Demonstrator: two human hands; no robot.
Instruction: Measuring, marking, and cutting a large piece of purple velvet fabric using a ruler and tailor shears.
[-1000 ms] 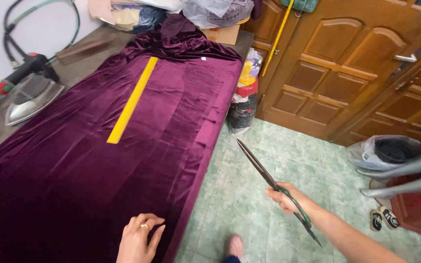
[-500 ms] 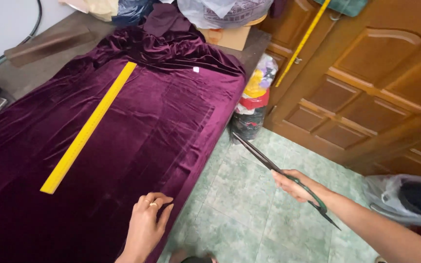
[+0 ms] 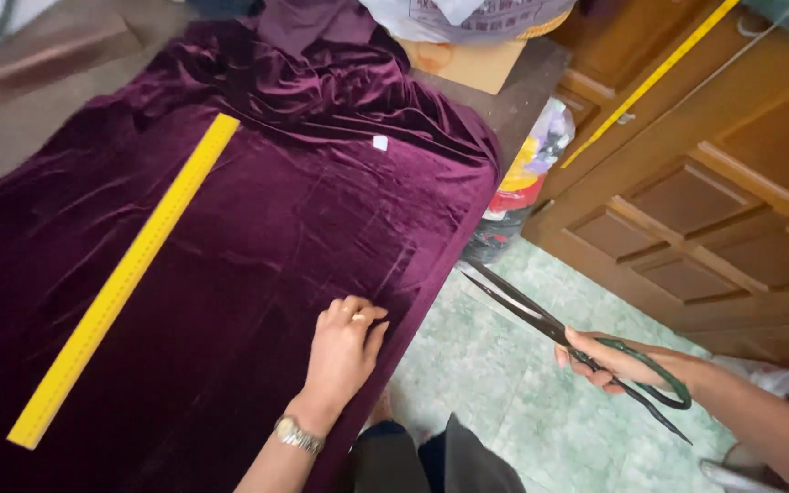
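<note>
The purple velvet cloth (image 3: 257,265) lies flat under the pressing left hand (image 3: 344,347), while at 4 o'clock the right hand (image 3: 618,361) grips slightly parted long scissors (image 3: 559,333), which I judge must next meet the cloth's edge.

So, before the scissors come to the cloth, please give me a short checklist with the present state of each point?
1. Right hand has a firm hold on the scissors: ok, fingers are through the handle loops.
2. Blades slightly parted: ok.
3. Left hand presses the purple velvet cloth near the table edge: ok.
4. Left hand is apart from the blades: ok, the blades are out over the floor.
5. Cloth lies flat where the hand rests: ok; it is bunched only at the far end.
6. Cutting mark on the cloth: cannot tell; the yellow ruler lies well to the left.
</note>
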